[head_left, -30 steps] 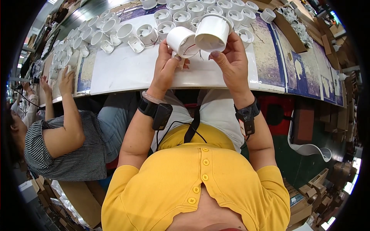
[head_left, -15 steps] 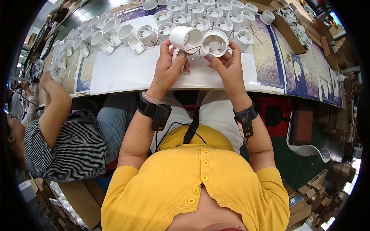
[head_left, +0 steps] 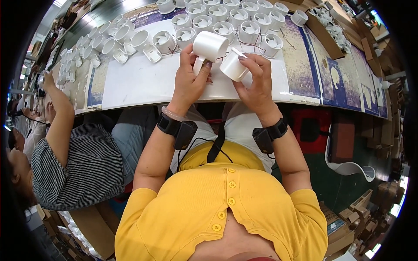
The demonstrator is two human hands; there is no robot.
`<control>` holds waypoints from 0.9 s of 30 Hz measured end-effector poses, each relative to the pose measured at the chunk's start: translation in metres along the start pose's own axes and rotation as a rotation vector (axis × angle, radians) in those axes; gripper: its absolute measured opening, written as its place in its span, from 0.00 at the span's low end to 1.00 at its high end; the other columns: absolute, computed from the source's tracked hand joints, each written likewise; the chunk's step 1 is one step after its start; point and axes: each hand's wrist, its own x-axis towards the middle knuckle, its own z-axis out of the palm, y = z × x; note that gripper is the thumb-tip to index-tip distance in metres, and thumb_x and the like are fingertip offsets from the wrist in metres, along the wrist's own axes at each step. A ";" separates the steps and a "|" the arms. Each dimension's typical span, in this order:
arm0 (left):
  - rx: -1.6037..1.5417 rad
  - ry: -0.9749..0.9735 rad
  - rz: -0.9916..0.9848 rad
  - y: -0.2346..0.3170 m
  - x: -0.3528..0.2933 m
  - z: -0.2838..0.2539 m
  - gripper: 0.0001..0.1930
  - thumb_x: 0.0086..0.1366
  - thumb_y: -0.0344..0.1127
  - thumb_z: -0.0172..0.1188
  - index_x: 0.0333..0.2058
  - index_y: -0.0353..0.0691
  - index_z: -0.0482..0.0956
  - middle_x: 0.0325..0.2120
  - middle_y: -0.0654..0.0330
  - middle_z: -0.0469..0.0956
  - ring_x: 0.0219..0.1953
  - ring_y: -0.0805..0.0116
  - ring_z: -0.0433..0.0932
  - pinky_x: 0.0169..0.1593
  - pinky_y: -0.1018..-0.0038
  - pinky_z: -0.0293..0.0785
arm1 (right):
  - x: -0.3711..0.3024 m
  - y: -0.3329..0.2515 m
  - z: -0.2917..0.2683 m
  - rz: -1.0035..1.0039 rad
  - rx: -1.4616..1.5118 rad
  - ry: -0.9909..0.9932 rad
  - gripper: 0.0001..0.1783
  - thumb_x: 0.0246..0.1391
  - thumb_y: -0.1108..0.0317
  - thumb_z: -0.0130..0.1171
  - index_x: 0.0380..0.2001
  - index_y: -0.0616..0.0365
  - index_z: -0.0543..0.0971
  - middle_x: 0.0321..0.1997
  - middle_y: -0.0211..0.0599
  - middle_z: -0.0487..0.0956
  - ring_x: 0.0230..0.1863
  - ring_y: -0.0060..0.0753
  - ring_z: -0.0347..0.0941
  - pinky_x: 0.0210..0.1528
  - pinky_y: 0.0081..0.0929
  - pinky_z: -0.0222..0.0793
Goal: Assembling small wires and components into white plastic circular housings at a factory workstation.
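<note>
White plastic housings, two of them, are held up over the near edge of the workbench (head_left: 143, 82), close together in front of the person's chest. Starting at the far left, a neighbouring person in a striped grey top (head_left: 82, 165) reaches a raised arm toward the bench, where a spread of loose white housings (head_left: 109, 41) lies scattered on its side of the surface. Moving inward, the left hand (head_left: 189, 80) is closed around the first housing (head_left: 210, 45): a smooth, matte white cylinder lying on its side, with a flat rectangular stub sticking down from it that the thumb and fingers grip between them. A black wrist strap (head_left: 176, 129) with a small box sits on that forearm. Just to the right, nearly touching the first piece, the right hand (head_left: 257, 85) pinches the second housing (head_left: 233, 66), a slightly smaller white cup tilted down toward the left, fingertips curled over its upper rim and the thumb beneath. A like black strap (head_left: 269, 135) circles the right wrist. Behind both hands, neat rows of finished housings (head_left: 226, 15) stand open end up, each showing white fan blades inside. Farther right, a shallow cardboard tray (head_left: 324, 37) holds small white parts.
</note>
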 end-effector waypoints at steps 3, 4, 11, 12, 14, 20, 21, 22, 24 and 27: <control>-0.175 0.060 -0.068 -0.003 0.001 0.000 0.25 0.67 0.27 0.51 0.58 0.39 0.51 0.44 0.54 0.72 0.35 0.71 0.79 0.32 0.78 0.79 | 0.003 -0.003 0.004 -0.008 0.194 0.049 0.37 0.35 0.78 0.71 0.50 0.55 0.64 0.53 0.45 0.67 0.55 0.42 0.66 0.54 0.36 0.65; -0.174 0.059 -0.064 -0.004 0.002 0.001 0.25 0.67 0.27 0.51 0.58 0.39 0.51 0.44 0.54 0.72 0.35 0.71 0.79 0.32 0.78 0.79 | 0.004 -0.003 0.003 -0.011 0.193 0.053 0.37 0.35 0.78 0.71 0.50 0.55 0.64 0.53 0.45 0.67 0.55 0.42 0.66 0.54 0.36 0.65; -0.450 0.049 -0.022 0.004 0.003 0.013 0.27 0.67 0.25 0.50 0.59 0.41 0.48 0.52 0.50 0.67 0.49 0.63 0.76 0.46 0.72 0.80 | 0.008 0.007 -0.004 0.319 0.479 -0.085 0.23 0.44 0.71 0.65 0.42 0.55 0.66 0.52 0.43 0.70 0.55 0.41 0.66 0.54 0.32 0.63; -0.449 0.045 -0.024 0.004 0.002 0.014 0.27 0.67 0.25 0.50 0.59 0.41 0.48 0.52 0.50 0.67 0.49 0.63 0.76 0.46 0.72 0.80 | 0.010 0.008 -0.004 0.323 0.478 -0.082 0.23 0.44 0.71 0.65 0.42 0.55 0.66 0.52 0.43 0.70 0.55 0.41 0.66 0.54 0.32 0.63; -0.441 0.059 -0.028 0.005 0.001 0.016 0.27 0.66 0.25 0.51 0.59 0.41 0.48 0.52 0.51 0.66 0.52 0.63 0.73 0.49 0.70 0.78 | 0.013 0.010 -0.005 0.291 0.408 -0.058 0.20 0.46 0.70 0.64 0.41 0.56 0.67 0.50 0.43 0.72 0.53 0.38 0.67 0.54 0.31 0.63; -0.400 0.048 -0.006 -0.002 0.001 0.015 0.28 0.65 0.24 0.52 0.59 0.40 0.48 0.53 0.52 0.67 0.55 0.66 0.69 0.52 0.71 0.73 | 0.043 0.008 -0.004 0.407 0.299 -0.280 0.16 0.48 0.65 0.62 0.39 0.59 0.73 0.44 0.40 0.77 0.45 0.33 0.72 0.49 0.27 0.66; -0.381 0.054 0.031 -0.004 0.001 0.015 0.28 0.65 0.24 0.53 0.59 0.39 0.49 0.53 0.53 0.67 0.55 0.66 0.68 0.53 0.71 0.72 | 0.044 0.011 -0.002 0.441 0.316 -0.355 0.16 0.48 0.65 0.61 0.40 0.60 0.75 0.42 0.40 0.78 0.43 0.32 0.73 0.47 0.26 0.66; -0.362 0.059 0.069 -0.006 0.001 0.015 0.28 0.65 0.23 0.53 0.59 0.39 0.49 0.53 0.53 0.67 0.55 0.67 0.67 0.53 0.72 0.70 | 0.046 0.014 0.000 0.474 0.334 -0.431 0.17 0.48 0.64 0.61 0.40 0.61 0.76 0.40 0.40 0.79 0.40 0.31 0.73 0.45 0.25 0.67; -0.339 0.059 0.104 -0.009 0.001 0.014 0.29 0.64 0.23 0.54 0.58 0.38 0.49 0.53 0.53 0.67 0.55 0.67 0.67 0.54 0.73 0.69 | 0.047 0.019 0.002 0.511 0.355 -0.501 0.17 0.48 0.63 0.60 0.41 0.61 0.78 0.37 0.40 0.79 0.37 0.29 0.74 0.43 0.24 0.67; -0.274 0.081 0.097 -0.007 0.000 0.016 0.29 0.64 0.23 0.55 0.58 0.37 0.49 0.53 0.52 0.67 0.54 0.68 0.67 0.55 0.75 0.66 | 0.048 0.026 0.003 0.501 0.499 -0.591 0.20 0.47 0.64 0.60 0.43 0.62 0.79 0.36 0.35 0.80 0.33 0.26 0.73 0.38 0.21 0.66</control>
